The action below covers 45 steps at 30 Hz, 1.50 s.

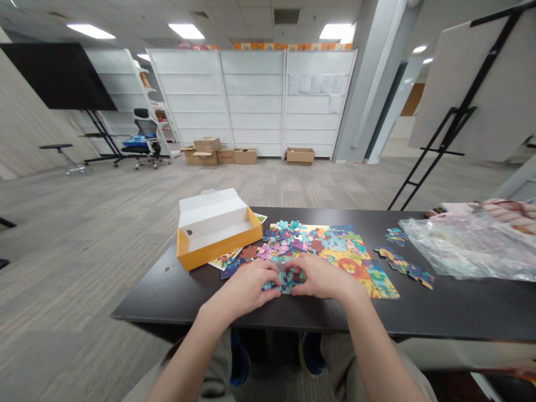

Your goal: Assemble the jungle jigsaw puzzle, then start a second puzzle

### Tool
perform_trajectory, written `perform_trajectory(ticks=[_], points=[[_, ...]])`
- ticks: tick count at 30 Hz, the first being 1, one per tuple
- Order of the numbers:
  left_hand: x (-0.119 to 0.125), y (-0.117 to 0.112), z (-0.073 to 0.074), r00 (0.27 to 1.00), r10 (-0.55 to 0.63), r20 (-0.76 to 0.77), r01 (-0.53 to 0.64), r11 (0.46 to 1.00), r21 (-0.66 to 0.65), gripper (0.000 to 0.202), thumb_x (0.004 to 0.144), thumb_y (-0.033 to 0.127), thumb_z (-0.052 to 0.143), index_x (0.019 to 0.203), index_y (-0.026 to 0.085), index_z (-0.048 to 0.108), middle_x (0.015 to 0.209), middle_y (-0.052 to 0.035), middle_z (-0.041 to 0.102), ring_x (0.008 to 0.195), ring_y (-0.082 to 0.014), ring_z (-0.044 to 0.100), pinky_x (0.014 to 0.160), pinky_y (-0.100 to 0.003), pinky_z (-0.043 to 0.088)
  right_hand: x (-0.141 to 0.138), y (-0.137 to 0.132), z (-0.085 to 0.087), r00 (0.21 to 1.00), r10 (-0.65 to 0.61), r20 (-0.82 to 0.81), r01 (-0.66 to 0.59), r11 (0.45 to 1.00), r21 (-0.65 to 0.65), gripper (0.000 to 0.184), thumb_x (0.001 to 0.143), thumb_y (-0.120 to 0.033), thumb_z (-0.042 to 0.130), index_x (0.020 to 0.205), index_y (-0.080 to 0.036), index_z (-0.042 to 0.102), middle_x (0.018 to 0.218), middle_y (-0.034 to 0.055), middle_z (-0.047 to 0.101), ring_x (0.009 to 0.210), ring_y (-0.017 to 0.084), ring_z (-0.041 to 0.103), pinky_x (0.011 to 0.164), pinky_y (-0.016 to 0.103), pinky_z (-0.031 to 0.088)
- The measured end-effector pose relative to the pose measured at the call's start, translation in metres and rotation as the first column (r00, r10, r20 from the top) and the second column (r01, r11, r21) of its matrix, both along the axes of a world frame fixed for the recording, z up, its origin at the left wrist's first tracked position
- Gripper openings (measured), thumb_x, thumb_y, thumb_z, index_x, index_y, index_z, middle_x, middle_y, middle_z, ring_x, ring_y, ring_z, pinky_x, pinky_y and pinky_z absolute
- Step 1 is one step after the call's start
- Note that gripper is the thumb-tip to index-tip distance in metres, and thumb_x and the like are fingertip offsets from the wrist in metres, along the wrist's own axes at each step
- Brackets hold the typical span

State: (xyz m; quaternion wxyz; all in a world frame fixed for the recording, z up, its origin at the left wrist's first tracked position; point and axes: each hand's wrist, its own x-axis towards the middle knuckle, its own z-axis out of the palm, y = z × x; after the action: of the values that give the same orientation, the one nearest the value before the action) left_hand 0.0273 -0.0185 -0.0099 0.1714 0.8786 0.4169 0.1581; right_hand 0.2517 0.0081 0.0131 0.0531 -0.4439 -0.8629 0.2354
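Overall, a wide carpeted office room is seen, with everything placed by reference to a dark table (pixel 176 296). Far beyond the table, white shelving panels (pixel 253 100) are lined up against the back wall, and cardboard boxes (pixel 205 152) are stacked at their foot. A wall-sized black screen on a stand (pixel 54 75) and an office chair (pixel 144 139) are set far beyond the table to its left, while a white board on a black easel (pixel 473 84) is propped up beyond its right end. On the table's right side, a crumpled clear plastic bag (pixel 469 245) is spread out. Near the table's middle, an open yellow-and-white puzzle box (pixel 218 229) is laid down, and a colourful jigsaw puzzle (pixel 335 259) is partly assembled just beside it, with heaped loose pieces (pixel 288 243) covering much of it. Small joined puzzle sections (pixel 404 265) are laid apart, nearer the table's right side. At the table's near edge, the left hand (pixel 247 285) and the right hand (pixel 322 276) are held close together over a small cluster of puzzle pieces (pixel 287 282). The fingers are curved down and inward around that cluster, not spread open, but whether any piece is actually gripped cannot be told, since the fingertips are partly hidden.
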Motion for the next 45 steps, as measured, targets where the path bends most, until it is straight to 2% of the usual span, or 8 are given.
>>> perform_trajectory(ticks=[12,16,20,24,26,35,39,45], points=[[0.010,-0.005,0.006,0.996,0.027,-0.079,-0.023,0.998,0.060,0.007,0.086,0.029,0.070,0.092,0.024,0.070,0.106,-0.0028,0.067,0.104,-0.0233,0.062,0.089,-0.033,0.048,0.005,0.003,-0.004,0.999,-0.025,-0.034,0.024,0.999,-0.029,0.046,0.072,-0.032,0.078,0.117,-0.025,0.071,0.116,0.0060,0.072,0.105,0.026,0.065,0.088,0.033,0.047],[0.008,0.001,0.007,0.999,0.010,-0.032,-0.008,0.999,0.047,0.012,0.087,0.036,0.070,0.090,0.024,0.070,0.106,-0.0020,0.068,0.104,-0.0219,0.062,0.091,-0.032,0.048,0.006,0.003,0.000,0.997,-0.018,-0.069,0.015,0.999,-0.032,0.039,0.075,-0.033,0.077,0.112,-0.022,0.072,0.104,0.0052,0.073,0.094,0.023,0.066,0.081,0.030,0.048],[0.005,0.014,0.008,0.985,0.169,-0.017,-0.166,0.979,0.114,0.019,0.094,0.038,0.060,0.104,0.024,0.068,0.111,-0.0051,0.068,0.106,-0.0236,0.063,0.092,-0.034,0.048,0.013,0.006,0.003,0.993,-0.092,-0.077,0.092,0.996,0.002,0.029,0.082,-0.032,0.070,0.107,-0.019,0.072,0.089,0.0045,0.072,0.078,0.018,0.065,0.069,0.026,0.046],[0.010,0.034,0.009,0.883,0.457,-0.104,-0.441,0.886,0.144,0.025,0.098,0.037,0.050,0.113,0.024,0.065,0.113,-0.0068,0.069,0.102,-0.0256,0.068,0.085,-0.035,0.051,0.022,0.013,0.002,0.978,-0.164,-0.127,0.179,0.977,0.114,0.016,0.089,-0.027,0.061,0.097,-0.018,0.072,0.087,0.0057,0.073,0.076,0.017,0.064,0.068,0.026,0.044],[0.016,0.045,0.009,0.840,0.521,-0.151,-0.500,0.852,0.158,0.026,0.098,0.037,0.050,0.115,0.025,0.064,0.117,-0.0067,0.069,0.104,-0.0272,0.068,0.086,-0.038,0.051,0.024,0.016,0.000,0.972,-0.175,-0.159,0.198,0.971,0.137,0.014,0.089,-0.025,0.059,0.092,-0.018,0.071,0.087,0.0060,0.073,0.076,0.018,0.063,0.067,0.026,0.043],[0.053,0.082,-0.001,0.807,0.544,-0.231,-0.528,0.839,0.132,0.031,0.100,0.028,0.042,0.126,0.016,0.054,0.122,-0.0177,0.065,0.105,-0.0314,0.069,0.088,-0.042,0.052,0.028,0.019,-0.005,0.947,-0.179,-0.268,0.229,0.959,0.169,0.014,0.088,-0.021,0.057,0.084,-0.020,0.071,0.079,0.0018,0.073,0.068,0.015,0.062,0.064,0.026,0.040],[0.054,0.086,-0.002,0.784,0.574,-0.237,-0.567,0.817,0.106,0.031,0.097,0.030,0.051,0.121,0.012,0.055,0.113,-0.0195,0.068,0.104,-0.0337,0.069,0.086,-0.041,0.053,0.031,0.019,-0.007,0.934,-0.188,-0.303,0.244,0.956,0.161,0.015,0.089,-0.022,0.057,0.084,-0.020,0.071,0.078,0.0015,0.073,0.067,0.015,0.062,0.062,0.025,0.040],[0.048,0.084,0.001,0.789,0.581,-0.200,-0.570,0.814,0.116,0.030,0.095,0.030,0.056,0.122,0.018,0.060,0.112,-0.0155,0.071,0.104,-0.0309,0.070,0.085,-0.038,0.053,0.035,0.021,-0.011,0.925,-0.191,-0.328,0.253,0.954,0.161,0.016,0.089,-0.023,0.056,0.083,-0.020,0.071,0.077,0.0021,0.073,0.066,0.015,0.062,0.062,0.025,0.041]])
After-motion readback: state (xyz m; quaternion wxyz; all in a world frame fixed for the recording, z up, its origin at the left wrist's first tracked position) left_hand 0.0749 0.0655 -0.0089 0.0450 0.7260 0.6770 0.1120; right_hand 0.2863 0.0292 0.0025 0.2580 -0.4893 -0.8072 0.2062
